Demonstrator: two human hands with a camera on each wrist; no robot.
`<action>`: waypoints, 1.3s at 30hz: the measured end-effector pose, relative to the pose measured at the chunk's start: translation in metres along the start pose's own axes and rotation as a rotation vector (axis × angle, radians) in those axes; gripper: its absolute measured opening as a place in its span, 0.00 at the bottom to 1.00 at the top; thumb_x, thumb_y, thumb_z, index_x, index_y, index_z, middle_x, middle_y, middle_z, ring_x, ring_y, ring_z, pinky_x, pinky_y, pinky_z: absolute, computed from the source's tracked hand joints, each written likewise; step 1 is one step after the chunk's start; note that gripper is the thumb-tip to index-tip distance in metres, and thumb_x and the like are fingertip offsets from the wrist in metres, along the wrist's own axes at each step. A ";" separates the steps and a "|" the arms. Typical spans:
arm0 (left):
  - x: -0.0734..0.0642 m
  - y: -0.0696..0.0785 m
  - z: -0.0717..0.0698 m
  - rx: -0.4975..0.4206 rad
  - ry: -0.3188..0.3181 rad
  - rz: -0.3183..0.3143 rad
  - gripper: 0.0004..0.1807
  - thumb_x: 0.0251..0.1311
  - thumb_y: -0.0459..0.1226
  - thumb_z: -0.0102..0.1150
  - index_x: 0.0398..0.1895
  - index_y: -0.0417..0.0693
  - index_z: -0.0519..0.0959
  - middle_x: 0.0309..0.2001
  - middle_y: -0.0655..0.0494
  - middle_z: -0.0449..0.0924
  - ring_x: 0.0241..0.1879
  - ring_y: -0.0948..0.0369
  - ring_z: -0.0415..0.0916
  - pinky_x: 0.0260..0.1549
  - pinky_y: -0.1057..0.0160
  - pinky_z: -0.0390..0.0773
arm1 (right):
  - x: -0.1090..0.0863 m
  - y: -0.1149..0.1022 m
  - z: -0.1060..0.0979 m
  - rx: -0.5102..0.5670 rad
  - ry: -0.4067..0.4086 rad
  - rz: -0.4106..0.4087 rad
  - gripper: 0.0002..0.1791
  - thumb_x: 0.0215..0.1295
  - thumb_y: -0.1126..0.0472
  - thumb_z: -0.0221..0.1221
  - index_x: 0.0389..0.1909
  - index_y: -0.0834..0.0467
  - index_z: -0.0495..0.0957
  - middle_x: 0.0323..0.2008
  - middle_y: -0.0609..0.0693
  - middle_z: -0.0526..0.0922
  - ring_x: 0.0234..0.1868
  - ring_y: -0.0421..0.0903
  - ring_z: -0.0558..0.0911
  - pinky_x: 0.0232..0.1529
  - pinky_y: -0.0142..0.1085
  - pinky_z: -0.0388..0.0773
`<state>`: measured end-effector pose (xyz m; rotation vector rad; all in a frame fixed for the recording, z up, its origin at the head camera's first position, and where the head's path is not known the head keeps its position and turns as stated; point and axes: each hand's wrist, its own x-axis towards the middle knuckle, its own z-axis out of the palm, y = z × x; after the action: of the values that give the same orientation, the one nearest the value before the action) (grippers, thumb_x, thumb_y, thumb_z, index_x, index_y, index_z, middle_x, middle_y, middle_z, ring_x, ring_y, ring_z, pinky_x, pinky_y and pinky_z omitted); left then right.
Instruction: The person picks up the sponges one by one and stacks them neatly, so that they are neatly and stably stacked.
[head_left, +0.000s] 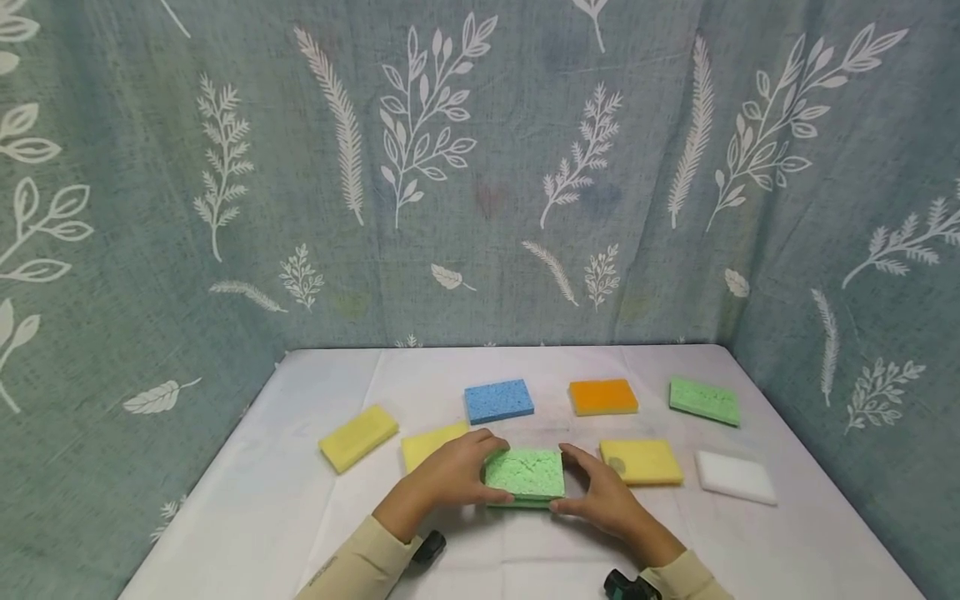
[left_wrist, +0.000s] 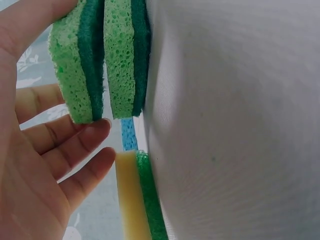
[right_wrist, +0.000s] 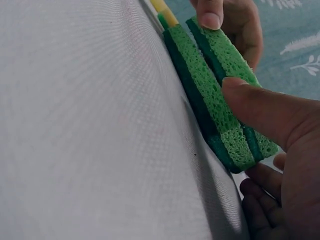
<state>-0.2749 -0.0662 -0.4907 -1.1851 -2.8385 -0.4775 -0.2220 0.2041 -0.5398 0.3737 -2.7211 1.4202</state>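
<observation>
Two green sponges with dark green scouring layers lie one above the other at the table's front middle. My left hand pinches the upper green sponge at its left end, thumb on the near side and fingers on the far side. A narrow gap shows between it and the lower green sponge, which lies flat on the table. From the right, my right hand curls round the stack's right end. Its thumb lies at the near edges of the sponges; its other fingertips are partly hidden behind them.
Behind are a blue sponge, an orange sponge and another green sponge. Yellow sponges lie left, behind my left hand, and right. A white sponge is far right. Leaf-patterned curtains surround the white table.
</observation>
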 end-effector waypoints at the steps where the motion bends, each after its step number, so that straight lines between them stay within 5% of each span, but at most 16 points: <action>1: 0.000 0.000 0.000 -0.002 -0.005 0.000 0.44 0.43 0.70 0.64 0.59 0.54 0.76 0.52 0.63 0.74 0.48 0.66 0.73 0.49 0.61 0.76 | 0.000 0.000 0.000 0.005 -0.003 -0.001 0.54 0.38 0.46 0.78 0.69 0.56 0.66 0.64 0.51 0.73 0.68 0.53 0.65 0.67 0.53 0.59; 8: 0.002 -0.002 0.000 -0.045 -0.043 -0.002 0.44 0.43 0.69 0.66 0.59 0.54 0.76 0.52 0.63 0.74 0.49 0.66 0.72 0.50 0.61 0.75 | 0.000 0.000 -0.001 -0.053 -0.003 -0.030 0.50 0.42 0.45 0.77 0.67 0.56 0.68 0.63 0.51 0.73 0.66 0.53 0.68 0.66 0.52 0.61; 18: 0.005 -0.006 0.006 -0.030 -0.103 0.048 0.48 0.38 0.53 0.79 0.66 0.49 0.70 0.58 0.59 0.75 0.56 0.61 0.72 0.56 0.59 0.72 | 0.000 -0.001 -0.003 -0.031 -0.003 0.005 0.50 0.38 0.52 0.79 0.67 0.57 0.68 0.63 0.52 0.73 0.66 0.54 0.67 0.67 0.52 0.59; 27: 0.002 -0.002 0.003 -0.042 -0.111 0.015 0.49 0.39 0.55 0.78 0.66 0.48 0.70 0.57 0.59 0.75 0.54 0.62 0.73 0.54 0.60 0.73 | 0.001 -0.003 -0.003 -0.049 -0.015 -0.021 0.50 0.39 0.56 0.79 0.67 0.58 0.68 0.62 0.55 0.74 0.65 0.55 0.69 0.65 0.54 0.61; 39: -0.002 -0.004 0.001 0.025 -0.091 0.040 0.55 0.35 0.62 0.76 0.69 0.50 0.67 0.62 0.58 0.72 0.62 0.58 0.67 0.61 0.58 0.67 | -0.001 -0.003 -0.002 -0.035 -0.021 0.042 0.51 0.43 0.45 0.76 0.70 0.53 0.65 0.67 0.53 0.68 0.69 0.55 0.63 0.68 0.55 0.56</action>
<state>-0.2763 -0.0697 -0.4925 -1.2885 -2.8799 -0.3952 -0.2205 0.2043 -0.5359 0.3334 -2.7825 1.3837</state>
